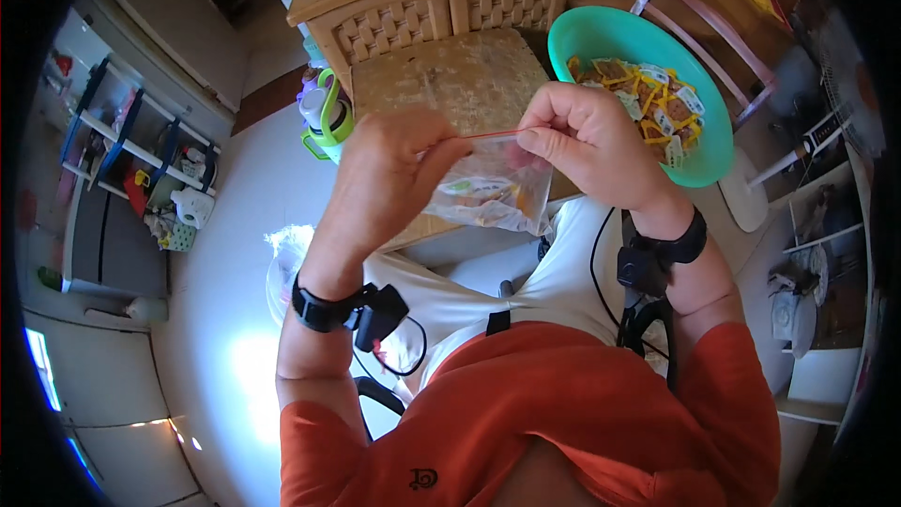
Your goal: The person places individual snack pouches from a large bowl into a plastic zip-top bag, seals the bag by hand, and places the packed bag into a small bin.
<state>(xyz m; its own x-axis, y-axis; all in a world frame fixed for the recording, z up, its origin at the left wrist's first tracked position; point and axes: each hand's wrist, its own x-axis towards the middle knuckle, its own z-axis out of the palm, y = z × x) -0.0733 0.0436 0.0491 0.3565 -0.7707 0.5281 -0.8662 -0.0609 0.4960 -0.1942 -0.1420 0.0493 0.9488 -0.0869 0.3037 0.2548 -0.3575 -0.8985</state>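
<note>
Between my hands hangs a clear plastic zip bag (493, 186) with a red line along its top edge. Small wrapped packets (486, 198) show through its side. My left hand (394, 162) pinches the top edge at the left, slightly blurred. At the other end, the thumb and curled fingers of my right hand (581, 144) grip the same edge. The bag is held above the front of a worn wooden table (450, 77). To the right stands a green plastic basin (714, 113) holding many packets (654, 102) with yellow edging and white labels.
A wooden cabinet (429, 7) with woven-look doors backs the table. Bottles with a lime-green handle (325, 116) stand at its left. A pink chair (711, 35) is behind the basin. A clear plastic bag (285, 260) lies by my left knee. Storage shelves (141, 134) line the left side.
</note>
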